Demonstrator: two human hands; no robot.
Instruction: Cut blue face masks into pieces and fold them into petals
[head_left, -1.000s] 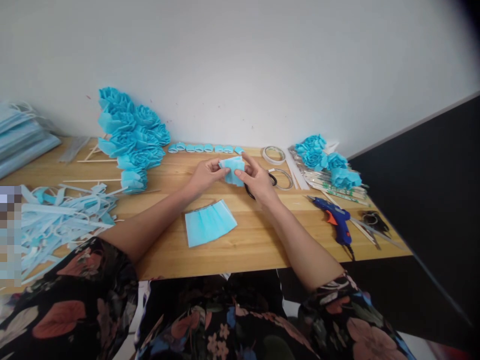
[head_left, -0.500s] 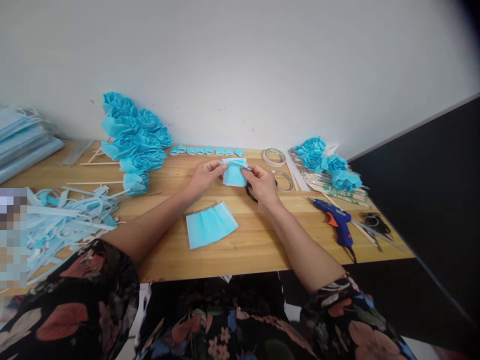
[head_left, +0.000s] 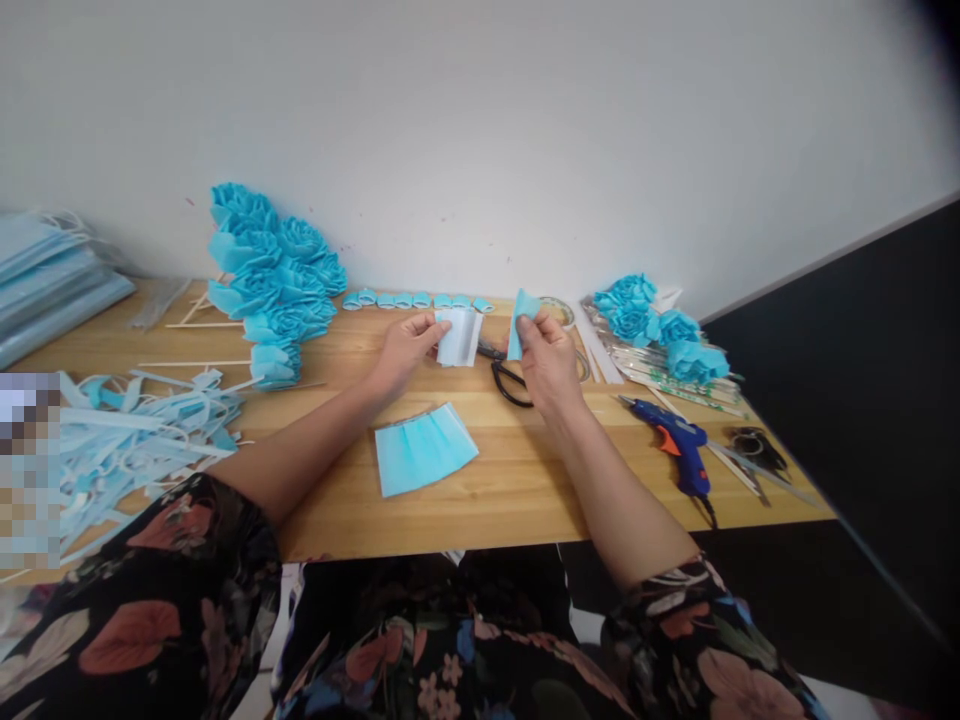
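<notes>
My left hand [head_left: 405,348] pinches a pale white-blue layer of mask fabric [head_left: 459,337] above the wooden table [head_left: 510,480]. My right hand [head_left: 547,358] pinches a separate light blue fabric layer [head_left: 519,320], held upright a short way to the right. The two pieces are apart. Black scissors [head_left: 504,374] lie on the table between and below my hands. A pleated blue mask piece [head_left: 424,448] lies flat nearer to me.
Blue fabric roses [head_left: 274,275] are piled at the back left and more roses [head_left: 649,320] at the back right. A row of small blue rolls [head_left: 412,299] lines the wall. Cut strips [head_left: 135,420] lie left, a blue glue gun [head_left: 679,445] right, tape rolls [head_left: 559,310] behind.
One folded blue piece held by both hands has come apart into two layers. My right hand moved right and up with the blue layer; my left kept the pale one.
</notes>
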